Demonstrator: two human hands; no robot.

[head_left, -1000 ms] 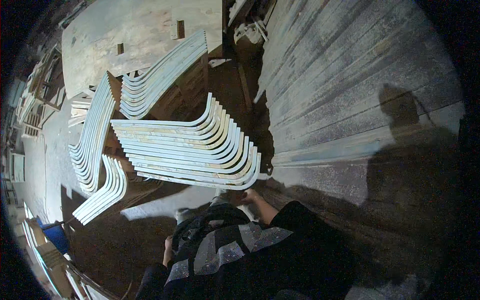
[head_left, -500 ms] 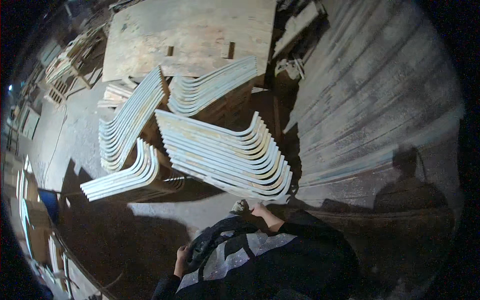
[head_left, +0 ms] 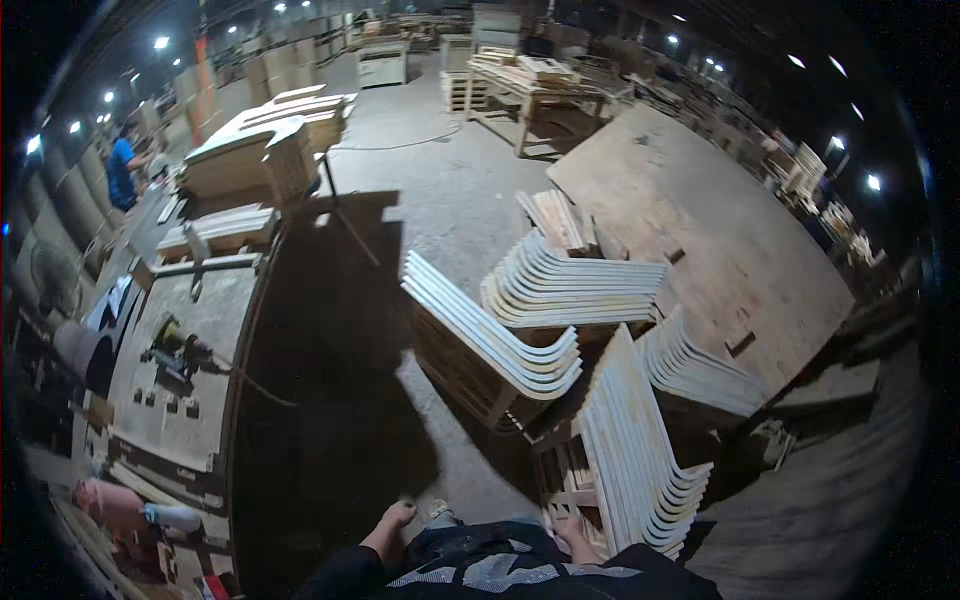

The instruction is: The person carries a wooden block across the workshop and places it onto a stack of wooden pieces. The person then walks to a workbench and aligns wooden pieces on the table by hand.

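Note:
My left hand (head_left: pixel 399 514) hangs low in front of my body, its fingers loosely curled with nothing visible in them. My right hand (head_left: pixel 562 524) is low beside the nearest stack of L-shaped bent wooden pieces (head_left: pixel 625 435). Its fingers are small and dim; whether they touch anything is unclear. Three more stacks of such pale-edged bent pieces stand beyond: one at the left (head_left: pixel 490 330), one at the back (head_left: pixel 575 285) and one at the right (head_left: pixel 690 370).
A workbench (head_left: pixel 235 330) runs along my left, with a power tool (head_left: pixel 175 350) on it. A large wooden panel (head_left: pixel 720 250) lies beyond the stacks. Farther back stand a wooden table (head_left: pixel 525 100) and stacked boards (head_left: pixel 265 130). A person in blue (head_left: pixel 122 170) is at the far left.
My view has swung left and up, bringing the workbench and hall into sight; the stacks now appear farther right. My hands have moved apart from my clothing's front, the left one outward.

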